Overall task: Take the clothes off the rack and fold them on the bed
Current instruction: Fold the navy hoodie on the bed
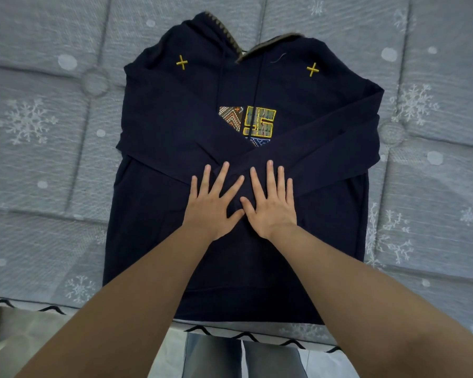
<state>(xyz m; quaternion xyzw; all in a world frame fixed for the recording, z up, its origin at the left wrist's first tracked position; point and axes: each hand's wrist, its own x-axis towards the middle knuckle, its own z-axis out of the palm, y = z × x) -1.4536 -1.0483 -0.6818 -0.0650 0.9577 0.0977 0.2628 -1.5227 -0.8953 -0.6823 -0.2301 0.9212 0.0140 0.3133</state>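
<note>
The navy cotton hooded sweatshirt [238, 170] lies flat at frame centre on the grey snowflake-print quilted bed [44, 110]. Left hand [213, 208] and right hand [271, 205] press the crossed sleeves, fingers straight, gripping nothing. The fabric is likely soft and thick; take hold at the hem corners.

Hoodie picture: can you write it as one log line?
hoodie: flat on bed, sleeves crossed | left hand: open, pressing | right hand: open, pressing

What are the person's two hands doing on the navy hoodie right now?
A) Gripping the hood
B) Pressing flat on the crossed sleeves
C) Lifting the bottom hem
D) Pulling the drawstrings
B: the left hand and right hand lie flat, fingers spread, on the hoodie where its sleeves cross.
</note>
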